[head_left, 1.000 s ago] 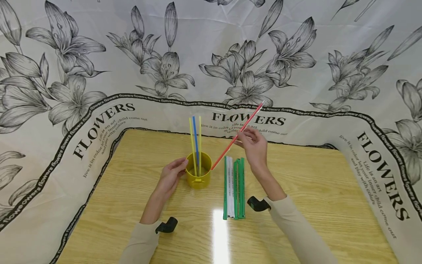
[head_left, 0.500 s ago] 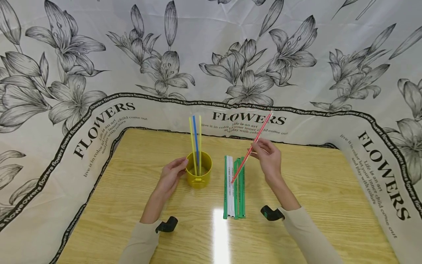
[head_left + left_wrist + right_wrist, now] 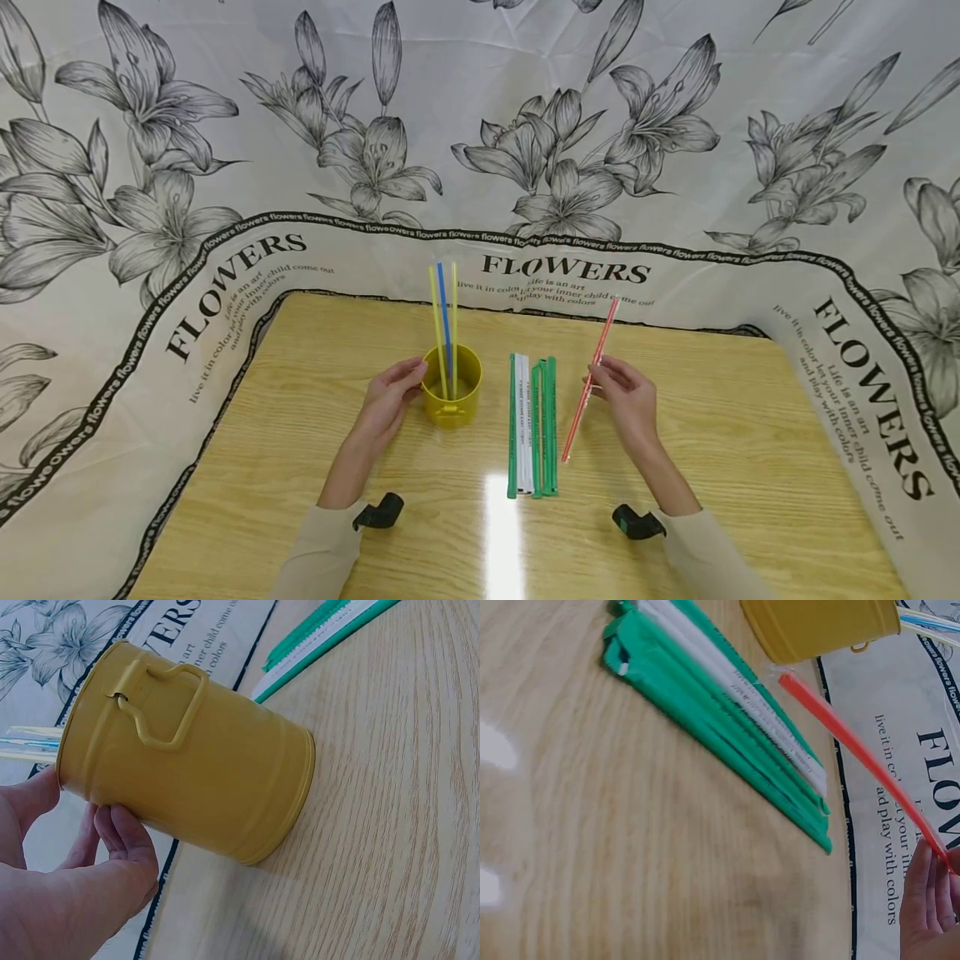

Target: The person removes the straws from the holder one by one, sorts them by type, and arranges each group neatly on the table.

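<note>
My left hand (image 3: 388, 398) holds a small yellow metal bucket (image 3: 187, 795) by its left side, the thumb at the rim and the other fingers against the outer wall. Upright in the bucket stand a blue straw (image 3: 444, 304) and two yellow straws. To the right, my right hand (image 3: 628, 402) pinches a red drinking straw (image 3: 604, 333) in a clear wrapper near its middle. The straw slants above the table, its lower end towards me. Between the bucket and the red straw lies a row of green-wrapped straws (image 3: 551, 425) and white-wrapped straws (image 3: 523, 417).
The wooden table (image 3: 300, 400) runs under everything. A white cloth (image 3: 375, 167) printed with flowers and lettering hangs behind the table and along its sides. A bright reflection shows on the tabletop in front of the wrapped straws.
My right hand has moved right and towards me with the red straw, from beside the bucket rim to the right of the wrapped straws. The straw is now steeper. My left hand stays put.
</note>
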A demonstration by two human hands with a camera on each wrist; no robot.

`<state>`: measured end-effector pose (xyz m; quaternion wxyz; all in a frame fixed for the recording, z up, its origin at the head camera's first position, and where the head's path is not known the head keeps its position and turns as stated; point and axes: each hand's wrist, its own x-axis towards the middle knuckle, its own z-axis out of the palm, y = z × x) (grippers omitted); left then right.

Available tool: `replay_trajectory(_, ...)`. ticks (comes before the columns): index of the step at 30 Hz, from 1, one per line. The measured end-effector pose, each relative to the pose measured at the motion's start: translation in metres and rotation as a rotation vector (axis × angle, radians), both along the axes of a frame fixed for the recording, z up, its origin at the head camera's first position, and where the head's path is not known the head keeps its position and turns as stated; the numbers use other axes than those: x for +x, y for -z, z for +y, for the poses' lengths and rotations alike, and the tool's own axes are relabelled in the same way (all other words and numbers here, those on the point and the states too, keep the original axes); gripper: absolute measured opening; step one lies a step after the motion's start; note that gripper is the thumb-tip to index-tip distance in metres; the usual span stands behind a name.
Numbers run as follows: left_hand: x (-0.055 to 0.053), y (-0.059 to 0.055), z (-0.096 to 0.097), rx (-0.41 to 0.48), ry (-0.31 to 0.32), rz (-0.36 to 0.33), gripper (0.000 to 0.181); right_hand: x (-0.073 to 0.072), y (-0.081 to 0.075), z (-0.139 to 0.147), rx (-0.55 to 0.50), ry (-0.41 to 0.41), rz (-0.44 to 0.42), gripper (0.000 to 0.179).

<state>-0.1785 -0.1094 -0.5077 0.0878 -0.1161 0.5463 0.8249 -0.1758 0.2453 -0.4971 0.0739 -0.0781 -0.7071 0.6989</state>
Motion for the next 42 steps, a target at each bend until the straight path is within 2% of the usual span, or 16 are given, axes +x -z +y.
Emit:
replay_trajectory(9, 0.001, -0.001, 0.001, -0.002, 0.003, 0.004, 0.036, 0.016, 0.019, 0.015, 0.061, 0.003, -0.047, 0.038)
replay_trajectory(26, 0.000, -0.001, 0.000, -0.009, 0.015, 0.008, 0.038, 0.029, 0.038, 0.034, 0.251, -0.009, -0.187, 0.040)
replay_trajectory(30, 0.001, -0.001, 0.000, -0.009, 0.018, 0.010, 0.038, 0.030, 0.042, 0.035, 0.356, -0.021, -0.189, 0.036)
replay_trajectory(37, 0.001, -0.003, 0.000, 0.004, 0.009, -0.010, 0.038, 0.028, 0.046, 0.033, 0.566, -0.017, -0.143, 0.026)
replay_trajectory(42, 0.002, -0.006, 0.000, 0.011, 0.008, -0.042, 0.039, 0.026, 0.047, 0.031, 0.631, -0.020, -0.121, 0.022)
